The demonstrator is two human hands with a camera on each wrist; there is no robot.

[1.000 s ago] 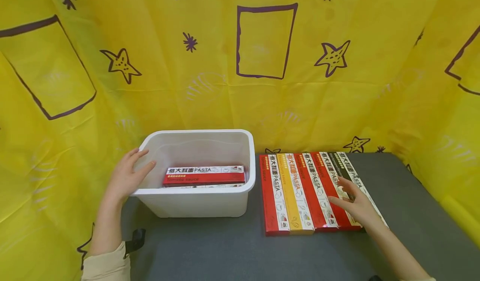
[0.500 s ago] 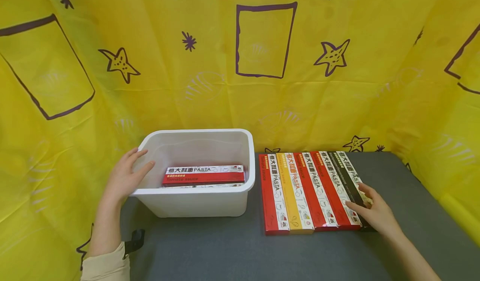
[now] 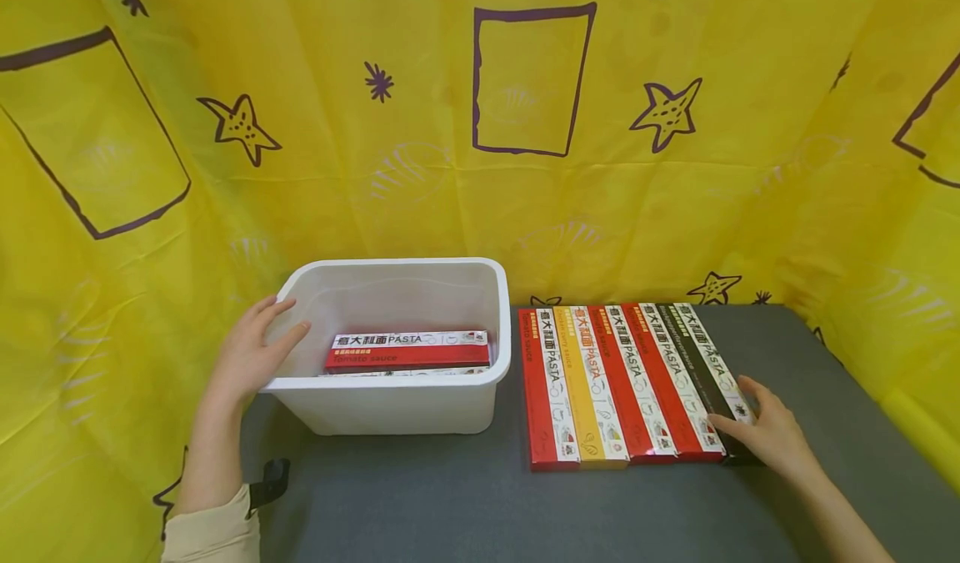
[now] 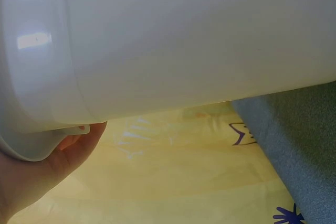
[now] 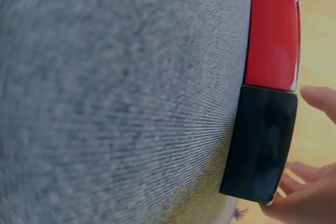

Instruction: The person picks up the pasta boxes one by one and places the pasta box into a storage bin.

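Observation:
My left hand (image 3: pixel 251 354) holds the left rim of a white plastic bin (image 3: pixel 390 411). In the left wrist view, its fingers (image 4: pixel 79 148) reach round under that rim. Inside the bin lies a red and white pasta box (image 3: pixel 420 356), its label reading tomato sauce, with the edge of another in front. My right hand (image 3: pixel 776 436) spans the near end of a black and white pasta box (image 3: pixel 693 354), the rightmost of a row. Seen from the right wrist, the fingers lie along the outer side of the black box (image 5: pixel 260 142), and the thumb (image 5: pixel 315 98) hovers by its red-side edge.
Left of the black box, red pasta boxes (image 3: pixel 540 404) and a yellow one (image 3: pixel 581 388) lie flat side by side on the dark grey table (image 3: pixel 420 496). A yellow patterned cloth (image 3: pixel 337 188) hangs behind and at both sides.
My right hand has moved right, from above the red boxes to the near end of the black box. The left hand, bin and boxes have stayed in place.

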